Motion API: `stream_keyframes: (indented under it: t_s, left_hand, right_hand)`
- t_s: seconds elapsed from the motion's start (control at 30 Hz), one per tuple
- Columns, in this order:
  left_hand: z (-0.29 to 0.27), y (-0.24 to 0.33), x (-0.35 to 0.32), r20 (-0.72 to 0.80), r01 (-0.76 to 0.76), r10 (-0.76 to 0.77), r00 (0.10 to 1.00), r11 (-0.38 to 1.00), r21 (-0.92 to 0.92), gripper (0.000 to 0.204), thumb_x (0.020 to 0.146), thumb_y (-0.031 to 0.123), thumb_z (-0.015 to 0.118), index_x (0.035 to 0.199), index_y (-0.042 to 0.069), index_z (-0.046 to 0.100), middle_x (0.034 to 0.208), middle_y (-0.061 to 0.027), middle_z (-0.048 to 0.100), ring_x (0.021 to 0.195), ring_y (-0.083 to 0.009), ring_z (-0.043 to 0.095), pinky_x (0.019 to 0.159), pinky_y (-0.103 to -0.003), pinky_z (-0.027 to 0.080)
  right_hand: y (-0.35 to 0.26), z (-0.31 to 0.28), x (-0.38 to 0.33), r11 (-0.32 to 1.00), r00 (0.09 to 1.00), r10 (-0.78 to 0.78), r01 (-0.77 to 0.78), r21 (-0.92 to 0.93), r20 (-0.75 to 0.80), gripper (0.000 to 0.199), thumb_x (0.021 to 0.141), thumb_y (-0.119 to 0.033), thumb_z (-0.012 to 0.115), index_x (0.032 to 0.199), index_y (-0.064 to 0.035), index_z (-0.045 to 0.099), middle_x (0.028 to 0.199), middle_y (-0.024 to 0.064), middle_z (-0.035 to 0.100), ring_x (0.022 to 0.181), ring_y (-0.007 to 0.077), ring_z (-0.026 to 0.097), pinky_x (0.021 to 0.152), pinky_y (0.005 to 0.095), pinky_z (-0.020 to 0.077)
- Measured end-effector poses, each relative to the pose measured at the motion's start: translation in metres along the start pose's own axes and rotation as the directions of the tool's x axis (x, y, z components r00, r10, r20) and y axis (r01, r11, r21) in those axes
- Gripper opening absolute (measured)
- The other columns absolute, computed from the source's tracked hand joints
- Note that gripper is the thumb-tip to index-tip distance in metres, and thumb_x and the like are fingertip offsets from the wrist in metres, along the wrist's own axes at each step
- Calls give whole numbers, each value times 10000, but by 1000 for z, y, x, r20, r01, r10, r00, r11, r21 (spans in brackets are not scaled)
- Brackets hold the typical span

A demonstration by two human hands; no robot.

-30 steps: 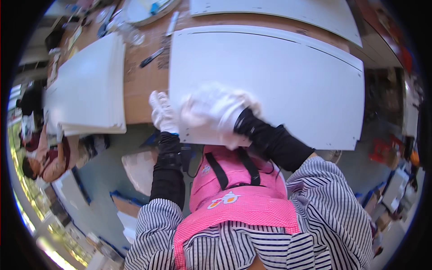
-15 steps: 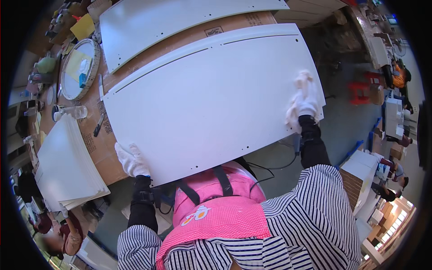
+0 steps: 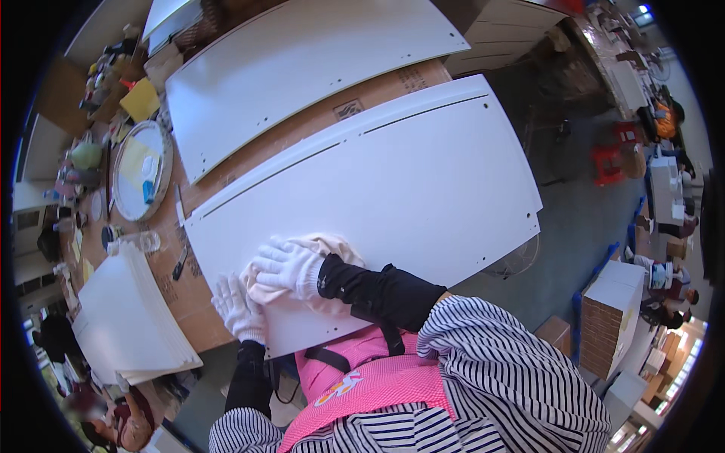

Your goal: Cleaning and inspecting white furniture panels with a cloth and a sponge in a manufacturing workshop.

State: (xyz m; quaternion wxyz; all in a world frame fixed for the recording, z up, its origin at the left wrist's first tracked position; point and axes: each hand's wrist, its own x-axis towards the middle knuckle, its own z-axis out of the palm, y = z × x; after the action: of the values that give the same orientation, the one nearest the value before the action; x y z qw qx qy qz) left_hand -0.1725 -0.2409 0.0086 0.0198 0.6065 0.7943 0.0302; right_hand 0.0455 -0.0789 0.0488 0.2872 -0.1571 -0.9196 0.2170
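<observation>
A large white panel (image 3: 393, 181) with a long slot near its far edge and small holes lies in front of me. My right hand (image 3: 287, 268), in a white knit glove, presses a cream cloth (image 3: 332, 245) onto the left part of the panel. The cloth is bunched under the palm and its edges show around the hand. My left hand (image 3: 240, 311), also gloved, rests at the panel's left edge close to the cloth, with fingers stretched and nothing held.
A second white panel (image 3: 302, 68) lies beyond on the cardboard-covered table (image 3: 168, 281). At left are a stack of white panels (image 3: 128, 309), a utility knife (image 3: 180, 263), a clear bottle (image 3: 143, 241) and a round tray (image 3: 124, 204). Red stools (image 3: 606, 162) stand right; people work nearby.
My right hand has swept the cloth from the panel's right end to its left end, beside my left hand. The left hand stays at the left edge. The view has shifted somewhat.
</observation>
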Motion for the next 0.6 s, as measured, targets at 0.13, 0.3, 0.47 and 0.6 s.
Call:
stream_keyframes:
  t_s: [0.13, 0.3, 0.47, 0.6]
  left_hand:
    - [-6, 8, 3, -26, -31, 30, 999, 999, -23, 579, 987, 384, 413, 1488, 94, 407, 1573, -164, 322, 1464, -347, 269, 1204, -521, 132]
    - [-12, 17, 5, -12, -10, 10, 1000, 1000, -24, 587, 990, 379, 391, 1499, 86, 385, 1576, -160, 318, 1467, -344, 265, 1210, -515, 122]
    - [-6, 17, 6, 9, -8, 8, 1000, 1000, -18, 616, 1000, 430, 341, 1498, 70, 382, 1563, -189, 327, 1460, -353, 275, 1213, -511, 112]
    - [2, 3, 3, 31, -39, 38, 999, 999, 30, 631, 1007, 454, 329, 1490, 53, 390, 1560, -198, 329, 1454, -360, 284, 1201, -520, 140]
  right_hand:
    - [108, -106, -38, 814, 771, 578, -568, -121, 267, 528, 582, -129, 752, 1088, -65, 615, 1152, 140, 650, 1188, 299, 571, 1069, 358, 422]
    - [257, -207, -196, 147, 449, 579, -879, -454, -681, 545, 902, -369, 573, 1371, -97, 522, 1423, 160, 488, 1340, 311, 427, 1100, 443, 342]
    - [290, -267, -219, -28, 237, 722, -929, -370, -650, 624, 936, -482, 509, 1450, -132, 457, 1522, 96, 419, 1411, 305, 360, 1174, 454, 226]
    - [249, -248, -254, 5, 320, 644, -910, -415, -694, 639, 931, -487, 526, 1457, -132, 453, 1520, 101, 425, 1416, 324, 359, 1187, 471, 214]
